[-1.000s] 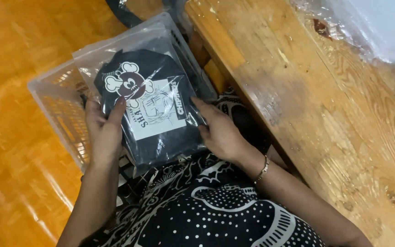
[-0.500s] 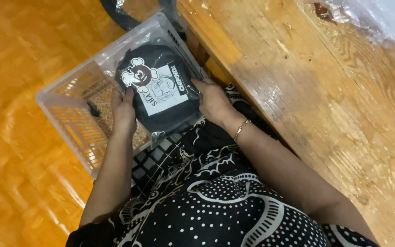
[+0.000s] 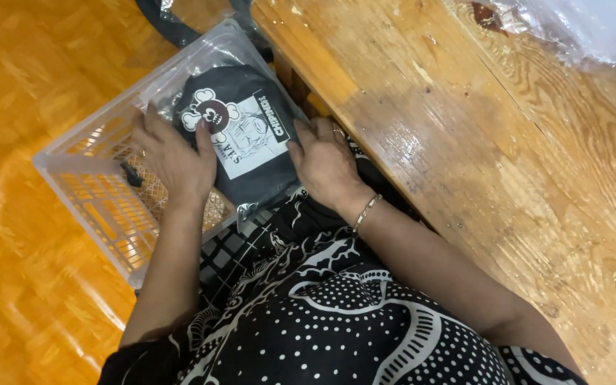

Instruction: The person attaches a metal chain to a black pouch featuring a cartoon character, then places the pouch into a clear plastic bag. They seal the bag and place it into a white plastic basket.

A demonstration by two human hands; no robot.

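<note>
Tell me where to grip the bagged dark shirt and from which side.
Grip the bagged dark shirt by its two long side edges, one hand from each side, as the left hand and right hand sit now. It lies flat and wide over the white basket, and the clear wrap looks slippery, so a one-sided pinch would probably let it sag.

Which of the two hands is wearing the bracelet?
The right hand, pressed on the bagged dark shirt by the wooden table, has a thin bracelet at its wrist. The left hand, over the basket, has a bare wrist.
</note>
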